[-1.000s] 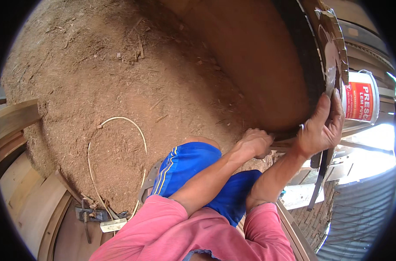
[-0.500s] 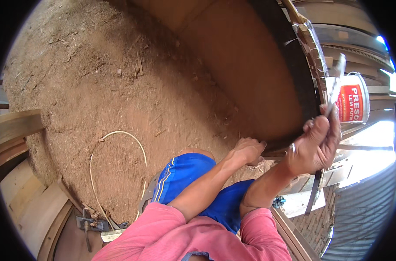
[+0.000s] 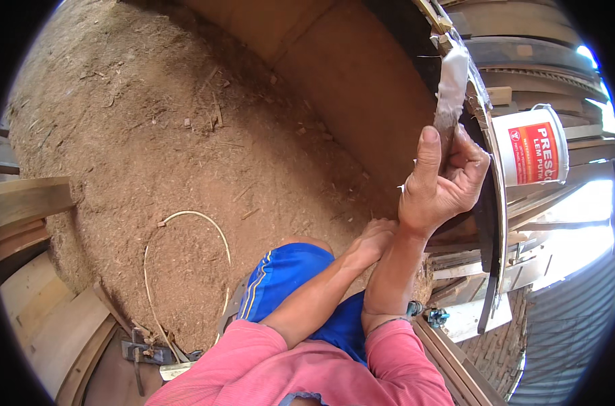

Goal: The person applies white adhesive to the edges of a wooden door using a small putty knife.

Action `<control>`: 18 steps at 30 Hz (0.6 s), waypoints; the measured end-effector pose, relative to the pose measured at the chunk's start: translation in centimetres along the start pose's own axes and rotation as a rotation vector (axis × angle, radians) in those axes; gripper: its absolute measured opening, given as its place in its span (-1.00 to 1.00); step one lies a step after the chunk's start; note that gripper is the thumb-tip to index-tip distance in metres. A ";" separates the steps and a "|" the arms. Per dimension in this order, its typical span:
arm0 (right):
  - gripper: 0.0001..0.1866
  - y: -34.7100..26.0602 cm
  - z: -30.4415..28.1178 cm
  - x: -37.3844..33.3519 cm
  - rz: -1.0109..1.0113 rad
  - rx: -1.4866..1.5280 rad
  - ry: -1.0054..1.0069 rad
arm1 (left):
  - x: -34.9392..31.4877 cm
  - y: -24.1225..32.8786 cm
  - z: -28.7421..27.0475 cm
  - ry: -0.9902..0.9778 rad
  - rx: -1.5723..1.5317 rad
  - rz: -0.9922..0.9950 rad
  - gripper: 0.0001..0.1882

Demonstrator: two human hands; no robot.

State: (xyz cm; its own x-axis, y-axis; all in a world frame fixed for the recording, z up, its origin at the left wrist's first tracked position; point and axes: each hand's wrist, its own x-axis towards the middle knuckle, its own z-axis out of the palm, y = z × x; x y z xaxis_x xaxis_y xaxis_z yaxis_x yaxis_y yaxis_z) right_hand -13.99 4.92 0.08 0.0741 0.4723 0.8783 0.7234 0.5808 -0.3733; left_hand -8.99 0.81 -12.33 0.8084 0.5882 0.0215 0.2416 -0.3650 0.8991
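My right hand point(image 3: 446, 183) is closed around a flat stick point(image 3: 449, 91), thumb on one side and bent fingers on the other. Thick white glue coats the stick's upper part. The stick points up beside the rim of a large curved wooden panel point(image 3: 361, 81), whose edge bears white smears; whether they touch I cannot tell. Below, my left hand point(image 3: 375, 240) is near the panel's lower end, its fingertips hidden behind my right wrist. Just right of the rim, a white bucket point(image 3: 562, 145) with a red label appears tipped sideways in the view.
Brown ground with wood scraps spreads out at left, where a thin bent strip point(image 3: 147, 271) forms a loop. Curved boards point(image 3: 43, 304) lie at lower left beside a dark tool point(image 3: 145, 352). More boards point(image 3: 524, 34) are stacked at right, above corrugated sheeting point(image 3: 564, 331).
My right hand has swung left with the glue-coated stick, from beside the bucket to the panel's rim. My left hand is now partly covered by my right wrist.
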 end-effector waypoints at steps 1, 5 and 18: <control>-0.68 1.0 -0.4 -0.3 0.041 0.052 0.009 | 0.1 0.1 0.0 0.000 0.001 0.000 -0.52; -0.68 0.7 -1.5 -1.6 0.068 0.140 0.101 | 0.3 -0.1 -0.5 0.013 0.016 -0.011 -0.53; -0.73 -0.9 0.5 -1.0 0.055 0.213 -0.103 | -0.4 0.1 1.2 -0.001 0.046 -0.030 -0.54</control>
State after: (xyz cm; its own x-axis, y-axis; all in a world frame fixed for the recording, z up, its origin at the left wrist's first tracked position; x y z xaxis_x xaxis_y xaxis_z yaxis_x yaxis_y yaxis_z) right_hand -15.07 4.22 -0.59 0.0316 0.5660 0.8238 0.5586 0.6735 -0.4841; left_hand -8.63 -0.28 -12.76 0.8011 0.5985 -0.0053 0.2898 -0.3801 0.8784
